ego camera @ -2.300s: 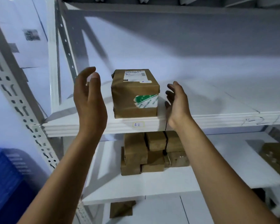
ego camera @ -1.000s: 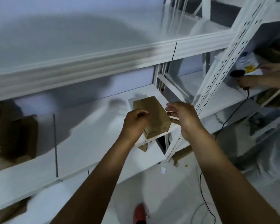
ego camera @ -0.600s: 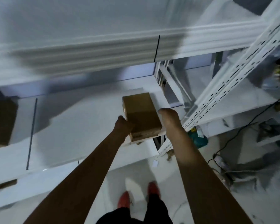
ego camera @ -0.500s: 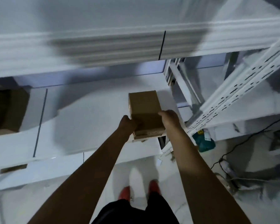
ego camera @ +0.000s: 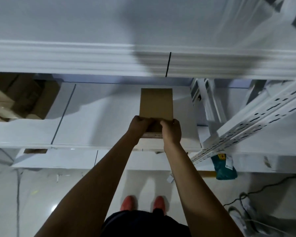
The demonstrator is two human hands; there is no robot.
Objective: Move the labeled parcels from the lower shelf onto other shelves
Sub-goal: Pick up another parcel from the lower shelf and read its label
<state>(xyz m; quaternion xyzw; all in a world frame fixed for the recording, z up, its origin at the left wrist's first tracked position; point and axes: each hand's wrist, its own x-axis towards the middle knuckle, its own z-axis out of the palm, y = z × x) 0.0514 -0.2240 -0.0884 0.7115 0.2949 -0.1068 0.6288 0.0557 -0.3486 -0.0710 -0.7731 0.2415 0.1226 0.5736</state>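
Gripping the near end of the brown parcel [ego camera: 156, 104], the left hand [ego camera: 139, 126] and right hand [ego camera: 171, 130] are closing their fingers over its edge. It is resting on the white shelf [ego camera: 96, 120], looking stiff and light. More boxes [ego camera: 19, 96] are sitting well left of the parcel; bare shelf is lying around it.

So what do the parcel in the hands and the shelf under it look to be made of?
Parcel: plain brown cardboard, matte, with flat faces and sharp folded edges; no label shows from this side. Shelf: a white, smooth board with a dull sheen, divided by a thin dark seam; painted metal or laminate, I cannot tell which. Both hands, left and right, hold the parcel's near end.
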